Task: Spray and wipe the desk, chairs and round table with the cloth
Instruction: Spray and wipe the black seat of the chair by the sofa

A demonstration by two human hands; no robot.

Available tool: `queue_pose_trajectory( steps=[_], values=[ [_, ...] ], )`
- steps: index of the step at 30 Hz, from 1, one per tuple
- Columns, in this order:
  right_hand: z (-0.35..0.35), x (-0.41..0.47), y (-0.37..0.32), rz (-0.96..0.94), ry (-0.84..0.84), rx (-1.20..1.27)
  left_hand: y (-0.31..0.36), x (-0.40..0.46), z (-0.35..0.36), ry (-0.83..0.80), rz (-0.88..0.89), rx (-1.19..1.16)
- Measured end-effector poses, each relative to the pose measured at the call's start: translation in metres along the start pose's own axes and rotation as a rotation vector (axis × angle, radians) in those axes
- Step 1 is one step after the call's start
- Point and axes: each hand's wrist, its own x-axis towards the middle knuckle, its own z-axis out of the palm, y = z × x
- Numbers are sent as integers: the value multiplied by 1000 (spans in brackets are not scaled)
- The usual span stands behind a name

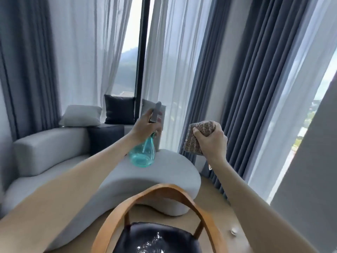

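Left hand [148, 123] grips the spray bottle [143, 153] by its neck, right hand [209, 137] has the cloth [197, 137] bunched up, both raised over the near chair [158, 221], probably because its wet-looking seat gets wiped next.

Two hands: left [145, 125], right [211, 141]. One teal spray bottle [143, 154]. One speckled cloth [198, 137]. One wooden chair [160, 216]. One grey sofa [54, 150]. Three cushions: white [80, 115], dark [119, 109], grey [145, 106].

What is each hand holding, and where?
Left hand grips the spray bottle at its neck and trigger head; right hand clutches the folded cloth near its top.
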Motion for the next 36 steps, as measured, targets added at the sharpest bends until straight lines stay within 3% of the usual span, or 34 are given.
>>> queue_pose_trajectory(
  steps=[9, 17, 26, 36],
  values=[
    [51, -77, 90, 150, -264, 30, -75, -79, 6, 142, -288, 53],
    [91, -136, 186, 274, -417, -60, -173, -112, 24, 27, -438, 213],
    [140, -132, 222, 329, -371, -87, -239, -77, 20, -48, -385, 219],
    [177, -188, 316, 445, -397, -140, -338, -114, 46, -43, -577, 189]
  ],
)
